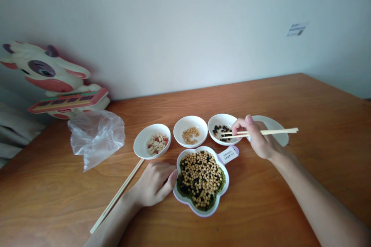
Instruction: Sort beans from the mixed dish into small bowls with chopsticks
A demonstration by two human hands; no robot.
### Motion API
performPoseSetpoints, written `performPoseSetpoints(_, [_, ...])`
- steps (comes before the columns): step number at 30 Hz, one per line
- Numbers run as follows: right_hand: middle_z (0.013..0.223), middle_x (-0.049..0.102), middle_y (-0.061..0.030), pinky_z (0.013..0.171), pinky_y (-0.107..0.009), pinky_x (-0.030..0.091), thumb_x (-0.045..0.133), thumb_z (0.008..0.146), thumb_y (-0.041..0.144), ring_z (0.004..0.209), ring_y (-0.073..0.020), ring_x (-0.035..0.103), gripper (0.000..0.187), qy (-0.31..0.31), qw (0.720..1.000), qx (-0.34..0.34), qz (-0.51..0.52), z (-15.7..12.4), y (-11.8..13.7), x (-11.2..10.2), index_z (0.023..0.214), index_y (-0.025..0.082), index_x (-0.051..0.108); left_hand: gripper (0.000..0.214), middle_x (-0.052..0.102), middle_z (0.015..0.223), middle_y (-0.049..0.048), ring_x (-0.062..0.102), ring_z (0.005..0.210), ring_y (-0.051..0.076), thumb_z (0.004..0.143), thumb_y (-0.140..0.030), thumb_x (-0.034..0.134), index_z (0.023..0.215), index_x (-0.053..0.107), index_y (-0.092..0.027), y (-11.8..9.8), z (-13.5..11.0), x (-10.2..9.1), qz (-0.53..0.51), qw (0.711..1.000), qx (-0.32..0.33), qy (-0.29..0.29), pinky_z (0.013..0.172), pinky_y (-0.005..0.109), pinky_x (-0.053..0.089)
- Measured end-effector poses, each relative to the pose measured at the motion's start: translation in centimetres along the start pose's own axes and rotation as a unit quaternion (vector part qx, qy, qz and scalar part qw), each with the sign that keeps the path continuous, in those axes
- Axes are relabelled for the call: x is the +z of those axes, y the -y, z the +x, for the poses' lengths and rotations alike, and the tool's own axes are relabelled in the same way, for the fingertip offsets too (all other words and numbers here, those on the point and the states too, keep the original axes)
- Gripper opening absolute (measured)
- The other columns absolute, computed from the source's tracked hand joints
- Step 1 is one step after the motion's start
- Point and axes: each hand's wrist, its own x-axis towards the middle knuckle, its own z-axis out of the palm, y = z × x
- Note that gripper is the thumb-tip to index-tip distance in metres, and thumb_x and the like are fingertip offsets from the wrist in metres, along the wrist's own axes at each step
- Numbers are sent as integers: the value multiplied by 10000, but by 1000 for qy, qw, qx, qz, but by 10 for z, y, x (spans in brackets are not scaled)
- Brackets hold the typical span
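My right hand (256, 137) grips a pair of wooden chopsticks (275, 131), whose tips reach into a small white bowl of black beans (216, 123). My left hand (155, 183) rests curled on the table, its thumb against the rim of a flower-shaped bowl (189, 205) full of mixed yellow, black and green beans. To the left stand a white bowl with yellow soybeans (185, 122) and another holding peanuts (142, 141). A fourth white dish (275, 125) sits behind my right hand, its contents hidden.
A second pair of chopsticks (116, 197) lies on the wooden table (290, 96) left of my left wrist. A crumpled clear plastic bag (97, 135) lies at the left. A cartoon cow toy (52, 79) leans against the white wall behind it.
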Motion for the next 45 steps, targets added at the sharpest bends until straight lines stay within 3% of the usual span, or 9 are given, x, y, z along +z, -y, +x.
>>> performPoseSetpoints(6, [758, 690, -40, 701, -342, 443, 204, 1101, 582, 730, -213, 634, 645, 8, 999, -15, -28, 0, 2, 7, 800, 219, 644, 368, 610, 735, 48, 525, 645, 172, 1088, -294, 302, 784, 486, -197, 2, 0, 1, -6, 1000, 2, 0, 671, 297, 393])
performPoseSetpoints(14, [729, 712, -51, 695, -353, 472, 267, 1102, 566, 715, -219, 666, 635, -41, 999, -19, -21, -2, 0, 9, 766, 215, 676, 360, 600, 735, 40, 514, 644, 169, 1091, -298, 299, 777, 447, -199, 2, 0, 1, -6, 1000, -4, 1, 672, 293, 381])
performPoseSetpoints(21, [694, 686, -81, 680, -385, 492, 220, 1082, 605, 703, -246, 660, 712, -188, 971, -34, 141, -3, 14, 22, 715, 233, 704, 352, 573, 717, 24, 474, 624, 159, 1090, -295, 290, 776, 420, -201, 0, 0, -1, -5, 1000, 1, 3, 656, 300, 346])
performPoseSetpoints(26, [772, 710, -81, 710, -397, 528, 198, 1054, 669, 727, -250, 664, 714, -89, 976, -40, 195, -3, 23, 32, 798, 239, 707, 340, 576, 729, 21, 479, 633, 157, 1090, -288, 292, 787, 416, -200, -1, 1, -1, -10, 1000, 1, 4, 657, 303, 338])
performPoseSetpoints(29, [781, 703, -88, 751, -404, 510, 171, 1051, 678, 781, -262, 667, 746, -154, 972, -33, 174, 0, 15, 10, 767, 237, 701, 337, 579, 730, 24, 480, 634, 159, 1090, -292, 294, 788, 413, -200, 0, 1, -1, -12, 1000, 1, 5, 661, 302, 344])
performPoseSetpoints(31, [717, 673, -77, 722, -399, 477, 185, 1056, 664, 727, -254, 641, 733, -177, 977, -3, 122, 1, 8, -10, 738, 238, 689, 339, 576, 725, 24, 477, 631, 159, 1090, -296, 297, 786, 412, -200, 1, 0, 0, -10, 1000, -1, 2, 660, 301, 348])
performPoseSetpoints(35, [699, 665, -58, 690, -389, 434, 183, 1066, 648, 684, -246, 612, 707, -51, 997, 49, -32, -2, -1, -36, 739, 245, 663, 340, 583, 731, 26, 493, 643, 162, 1089, -294, 295, 788, 422, -200, 2, 0, 1, -8, 1000, -6, -1, 668, 299, 360])
performPoseSetpoints(38, [755, 697, -51, 701, -382, 443, 247, 1073, 624, 729, -252, 636, 628, -2, 994, 33, -105, -6, -2, -38, 796, 250, 669, 343, 583, 725, 25, 486, 634, 159, 1087, -293, 301, 780, 422, -200, 1, 0, 1, -3, 1000, -8, 0, 663, 299, 359])
performPoseSetpoints(45, [770, 739, -39, 659, -352, 464, 294, 1089, 555, 737, -251, 686, 552, 4, 985, -14, -171, -5, 2, -35, 852, 254, 691, 350, 578, 723, 22, 467, 628, 157, 1090, -299, 286, 778, 410, -200, 1, 2, 0, -3, 1000, -8, 2, 660, 297, 351])
